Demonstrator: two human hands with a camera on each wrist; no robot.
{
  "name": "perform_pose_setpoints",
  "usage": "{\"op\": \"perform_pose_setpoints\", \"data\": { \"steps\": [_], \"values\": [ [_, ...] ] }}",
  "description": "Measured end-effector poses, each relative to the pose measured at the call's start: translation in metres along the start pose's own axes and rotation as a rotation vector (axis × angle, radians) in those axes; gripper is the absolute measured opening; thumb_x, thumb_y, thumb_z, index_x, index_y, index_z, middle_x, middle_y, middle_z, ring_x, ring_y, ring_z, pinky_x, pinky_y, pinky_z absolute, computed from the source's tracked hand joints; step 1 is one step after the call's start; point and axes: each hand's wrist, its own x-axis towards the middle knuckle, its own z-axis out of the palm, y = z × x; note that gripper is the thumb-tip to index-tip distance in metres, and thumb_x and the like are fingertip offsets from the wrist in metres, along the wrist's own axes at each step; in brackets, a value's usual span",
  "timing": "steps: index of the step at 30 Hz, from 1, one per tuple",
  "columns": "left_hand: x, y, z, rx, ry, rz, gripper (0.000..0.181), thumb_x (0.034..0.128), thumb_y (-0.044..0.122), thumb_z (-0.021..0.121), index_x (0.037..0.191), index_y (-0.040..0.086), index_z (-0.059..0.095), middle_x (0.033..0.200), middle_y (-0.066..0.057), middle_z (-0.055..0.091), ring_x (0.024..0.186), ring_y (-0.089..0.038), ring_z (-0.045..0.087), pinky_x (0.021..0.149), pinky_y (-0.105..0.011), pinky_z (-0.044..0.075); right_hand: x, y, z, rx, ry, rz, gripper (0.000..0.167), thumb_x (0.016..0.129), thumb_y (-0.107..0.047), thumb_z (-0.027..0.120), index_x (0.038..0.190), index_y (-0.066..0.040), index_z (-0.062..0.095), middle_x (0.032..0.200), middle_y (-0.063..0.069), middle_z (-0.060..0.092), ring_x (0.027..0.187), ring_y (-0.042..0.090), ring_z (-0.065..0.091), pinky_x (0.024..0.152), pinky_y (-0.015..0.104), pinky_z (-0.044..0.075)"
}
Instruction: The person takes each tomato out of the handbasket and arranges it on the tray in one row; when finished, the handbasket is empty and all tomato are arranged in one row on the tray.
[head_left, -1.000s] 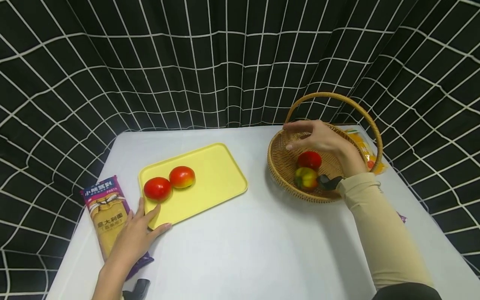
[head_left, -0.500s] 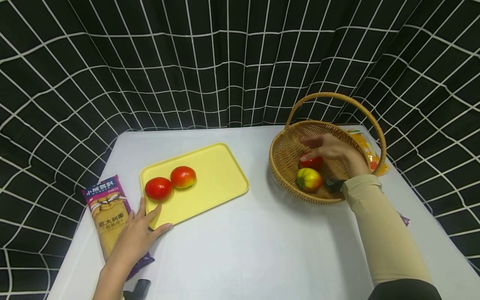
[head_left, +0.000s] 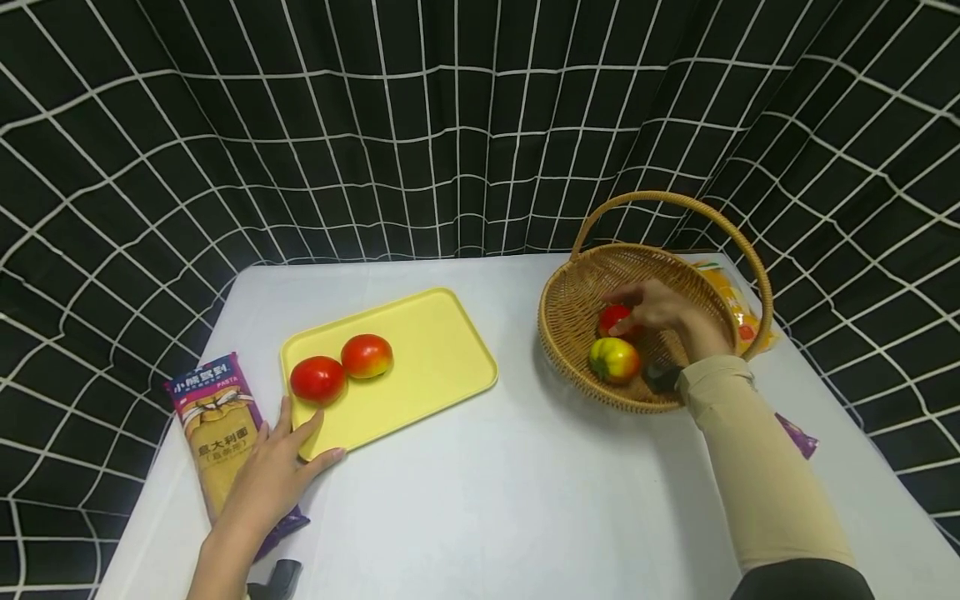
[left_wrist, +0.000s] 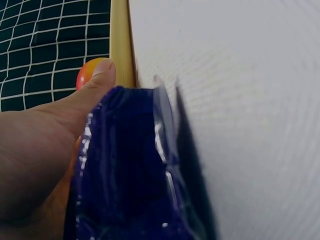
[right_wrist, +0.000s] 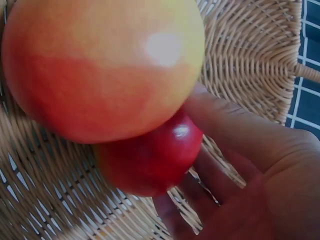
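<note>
In the head view, my left hand (head_left: 273,471) rests with spread fingers at the near-left corner of a yellow tray (head_left: 427,350). Its thumb touches the tray rim. Two red-and-yellow oval fruits (head_left: 318,380) lie on the tray near those fingers. My right hand (head_left: 656,308) reaches into a wicker basket (head_left: 558,321) and holds a smooth red fruit (right_wrist: 150,162) between thumb and curled fingers. A larger yellow-and-red fruit (head_left: 615,361) sits beside it, partly covering the red one in the right wrist view.
A purple pasta bag (head_left: 217,425) lies under and beside my left forearm. The tall basket handle (head_left: 675,197) arches over the right wrist. Behind the basket lies an orange-yellow packet (head_left: 738,308). A purple packet corner (head_left: 798,435) shows right of the sleeve.
My right hand has come down from the basket's far side onto the red fruit, its fingers closing round it. The left hand and the tray have stayed in place.
</note>
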Motion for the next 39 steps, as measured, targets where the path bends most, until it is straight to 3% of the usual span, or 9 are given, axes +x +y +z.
{"op": "perform_pose_setpoints", "data": {
  "steps": [13, 19, 25, 33, 39],
  "values": [
    [-0.001, 0.000, 0.001, -0.004, 0.009, 0.003, 0.092, 0.0936, 0.066, 0.069, 0.162, 0.010, 0.042, 0.173, -0.035, 0.004, 0.149, -0.074, 0.011, 0.110, -0.087, 0.019, 0.003, 0.005, 0.003, -0.034, 0.034, -0.016, 0.044, 0.096, -0.009, 0.077, 0.138, 0.002, 0.067, 0.146, 0.032, 0.060, 0.129, 0.046, 0.058, 0.113, 0.058, 0.049],
    [-0.001, 0.000, 0.001, -0.007, -0.013, -0.016, 0.093, 0.0936, 0.067, 0.069, 0.163, 0.012, 0.040, 0.174, -0.033, 0.002, 0.149, -0.073, 0.010, 0.108, -0.088, 0.019, 0.000, 0.000, 0.001, -0.030, 0.034, -0.012, 0.046, 0.096, -0.011, 0.078, 0.139, 0.001, 0.067, 0.143, 0.031, 0.063, 0.126, 0.043, 0.058, 0.111, 0.055, 0.050],
    [-0.001, 0.000, 0.000, -0.001, -0.014, -0.010, 0.092, 0.0948, 0.067, 0.067, 0.164, 0.012, 0.040, 0.173, -0.033, 0.001, 0.148, -0.074, 0.011, 0.108, -0.088, 0.020, -0.002, -0.018, -0.005, 0.001, 0.061, 0.000, 0.052, 0.093, -0.010, 0.079, 0.142, 0.001, 0.065, 0.143, 0.031, 0.063, 0.124, 0.039, 0.059, 0.101, 0.040, 0.054],
    [-0.002, 0.000, -0.002, -0.001, -0.013, -0.001, 0.091, 0.0966, 0.066, 0.065, 0.164, 0.011, 0.039, 0.173, -0.033, -0.001, 0.147, -0.075, 0.011, 0.109, -0.088, 0.020, -0.009, -0.047, -0.015, 0.036, 0.059, -0.093, 0.051, 0.098, -0.017, 0.076, 0.148, -0.009, 0.063, 0.152, 0.026, 0.057, 0.135, 0.042, 0.051, 0.113, 0.060, 0.047],
    [-0.002, -0.001, -0.001, 0.002, -0.011, 0.009, 0.091, 0.0965, 0.066, 0.065, 0.164, 0.011, 0.040, 0.173, -0.034, 0.000, 0.147, -0.075, 0.011, 0.108, -0.088, 0.020, -0.012, -0.071, -0.017, 0.028, 0.072, -0.163, 0.050, 0.097, -0.019, 0.080, 0.145, -0.016, 0.067, 0.154, 0.017, 0.059, 0.136, 0.036, 0.049, 0.106, 0.046, 0.051]
  ]
}}
